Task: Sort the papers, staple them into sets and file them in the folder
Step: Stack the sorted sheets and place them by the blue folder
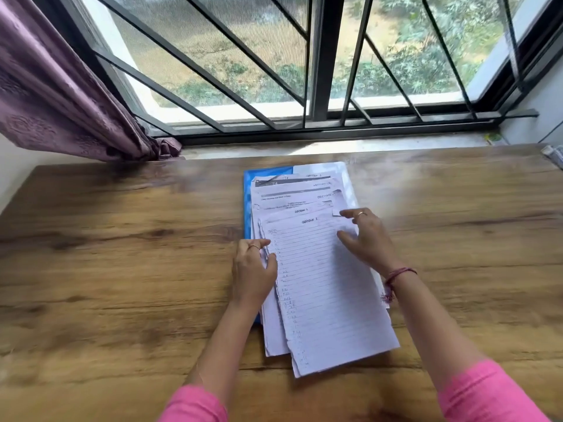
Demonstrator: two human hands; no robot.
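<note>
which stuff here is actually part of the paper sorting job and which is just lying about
Part of the job:
- loose stack of white lined papers, fanned on the folder
- flat blue plastic folder under the papers
- left hand at the stack's left edge
- right hand on its upper right

Lying about:
- purple patterned curtain
- small pale object at the table's far right edge, unclear

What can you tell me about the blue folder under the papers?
The blue folder lies flat on the wooden table, below the window. It looks like thin, glossy plastic. Only its left edge and far left corner show; the fanned stack of papers covers the rest. The left hand grips the stack's left edge just above it. Whether the folder is open or closed cannot be seen.
</note>
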